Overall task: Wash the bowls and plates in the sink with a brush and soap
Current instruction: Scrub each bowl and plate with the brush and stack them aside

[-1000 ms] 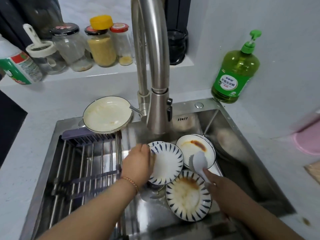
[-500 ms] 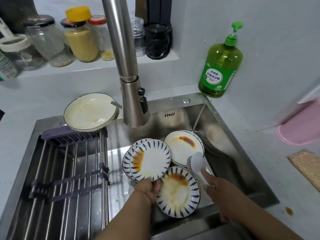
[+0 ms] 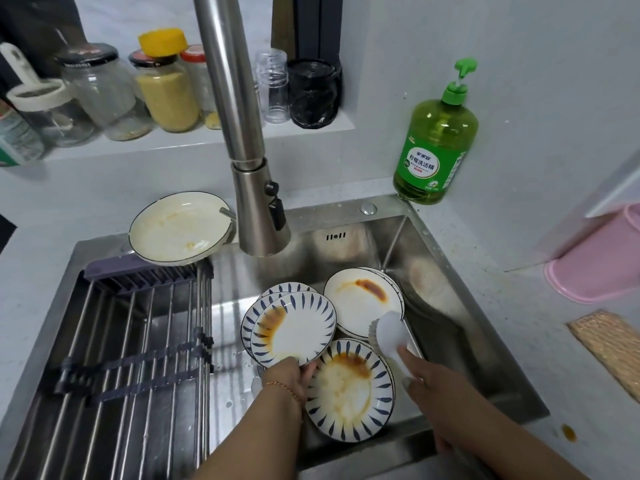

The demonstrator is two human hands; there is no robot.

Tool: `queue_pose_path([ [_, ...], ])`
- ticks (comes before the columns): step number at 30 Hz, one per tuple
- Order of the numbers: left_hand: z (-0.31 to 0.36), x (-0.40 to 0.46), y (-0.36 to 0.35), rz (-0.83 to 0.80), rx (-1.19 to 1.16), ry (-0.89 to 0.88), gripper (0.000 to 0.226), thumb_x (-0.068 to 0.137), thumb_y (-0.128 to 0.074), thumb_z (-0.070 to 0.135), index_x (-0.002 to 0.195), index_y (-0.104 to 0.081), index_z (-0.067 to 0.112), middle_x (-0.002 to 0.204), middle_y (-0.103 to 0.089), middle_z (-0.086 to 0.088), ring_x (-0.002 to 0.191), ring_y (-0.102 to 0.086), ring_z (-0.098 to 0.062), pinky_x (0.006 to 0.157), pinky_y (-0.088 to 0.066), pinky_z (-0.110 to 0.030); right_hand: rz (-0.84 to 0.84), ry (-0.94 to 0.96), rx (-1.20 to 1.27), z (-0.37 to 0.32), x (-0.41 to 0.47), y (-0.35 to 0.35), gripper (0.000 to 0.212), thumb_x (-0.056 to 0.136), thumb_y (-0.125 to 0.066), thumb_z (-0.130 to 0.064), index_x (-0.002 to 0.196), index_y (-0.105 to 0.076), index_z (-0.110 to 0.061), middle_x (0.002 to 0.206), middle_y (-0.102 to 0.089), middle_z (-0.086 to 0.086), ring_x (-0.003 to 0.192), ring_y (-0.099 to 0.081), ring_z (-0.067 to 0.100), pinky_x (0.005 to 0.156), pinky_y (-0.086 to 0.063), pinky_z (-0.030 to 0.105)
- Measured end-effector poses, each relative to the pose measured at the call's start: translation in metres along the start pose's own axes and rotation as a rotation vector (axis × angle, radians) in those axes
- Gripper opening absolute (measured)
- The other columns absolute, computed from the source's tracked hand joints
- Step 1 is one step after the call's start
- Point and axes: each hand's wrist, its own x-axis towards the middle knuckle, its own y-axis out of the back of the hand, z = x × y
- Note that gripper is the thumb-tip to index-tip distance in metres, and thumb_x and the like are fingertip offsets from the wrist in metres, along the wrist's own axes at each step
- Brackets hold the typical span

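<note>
Several dirty dishes lie in the steel sink (image 3: 460, 320). My left hand (image 3: 291, 377) grips the near rim of a blue-striped plate (image 3: 298, 329) smeared with orange sauce, tilted up over another striped plate. A striped bowl (image 3: 349, 389) with brown stains sits beside it. A white plate (image 3: 363, 301) with a red smear leans behind. My right hand (image 3: 433, 386) holds a white dish brush (image 3: 389, 332) whose head rests by the white plate's edge. A green soap bottle (image 3: 436, 147) stands at the sink's back right corner.
A cream plate (image 3: 176, 228) rests on the dark drying rack (image 3: 138, 341) over the sink's left half. The tall faucet (image 3: 256, 202) hangs over the middle. Jars (image 3: 166, 84) line the back ledge. A pink tub (image 3: 599, 261) and a woven mat (image 3: 613, 344) sit right.
My left hand slid from the plate's left rim to its near rim and tipped it up, showing the sauce stain. The right hand with the brush has barely shifted.
</note>
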Motion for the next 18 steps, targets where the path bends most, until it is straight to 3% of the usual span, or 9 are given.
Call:
queue_pose_path([
  [2,0.001,-0.006,0.006,-0.019,-0.046,-0.005,0.037,0.091,-0.043,-0.008,0.128,-0.049,-0.009,0.114,-0.059,-0.012,0.080,-0.063,-0.024,0.045,-0.052,-0.020,-0.014,0.000,-0.010,-0.004,-0.003,0.000,0.052,0.102,-0.035,-0.023,0.151,-0.018,-0.029,0.127,-0.056,0.007,0.099,-0.059,0.015,0.082,-0.044,0.022],
  [4,0.005,-0.016,0.011,-0.002,-0.093,-0.080,0.041,0.084,-0.045,-0.011,0.122,-0.055,-0.003,0.119,-0.063,-0.017,0.096,-0.066,-0.032,0.049,-0.056,-0.026,-0.022,0.015,-0.002,-0.008,-0.005,0.000,0.051,0.102,-0.034,-0.022,0.150,-0.021,-0.030,0.127,-0.056,0.010,0.079,-0.057,0.009,0.076,-0.046,0.024],
  [7,0.018,-0.045,0.024,-0.074,-0.143,-0.147,0.042,0.085,-0.039,-0.018,0.125,-0.049,-0.006,0.119,-0.059,-0.027,0.092,-0.063,-0.038,0.046,-0.056,-0.028,-0.090,0.029,-0.009,-0.018,-0.006,-0.002,0.053,0.100,-0.033,-0.019,0.150,-0.021,-0.032,0.125,-0.056,0.013,0.058,-0.049,0.006,0.068,-0.050,0.029],
  [10,0.027,-0.071,0.044,-0.155,-0.148,-0.198,0.038,0.086,-0.039,-0.016,0.121,-0.047,-0.003,0.117,-0.057,-0.025,0.096,-0.062,-0.040,0.048,-0.058,-0.030,-0.161,0.049,0.077,-0.035,-0.005,-0.004,0.058,0.095,-0.033,-0.014,0.148,-0.025,-0.033,0.100,-0.059,0.006,0.052,-0.050,0.008,0.052,-0.048,0.025],
  [13,0.032,-0.084,0.065,-0.153,-0.117,-0.235,0.032,0.087,-0.041,-0.009,0.117,-0.048,-0.001,0.121,-0.056,-0.023,0.107,-0.059,-0.042,0.056,-0.061,-0.037,-0.233,0.096,0.218,-0.052,-0.009,-0.009,0.058,0.093,-0.033,-0.009,0.147,-0.028,-0.030,0.077,-0.051,0.006,0.040,-0.051,0.011,0.037,-0.041,0.022],
  [18,0.031,-0.109,0.088,-0.189,-0.079,-0.288,0.025,0.098,-0.044,0.018,0.118,-0.057,0.010,0.118,-0.064,-0.017,0.106,-0.063,-0.034,0.075,-0.060,-0.047,-0.308,0.036,0.387,-0.064,-0.014,-0.015,0.055,0.099,-0.035,-0.006,0.150,-0.026,-0.025,0.071,-0.049,0.012,0.038,-0.056,0.020,0.038,-0.050,0.030],
])
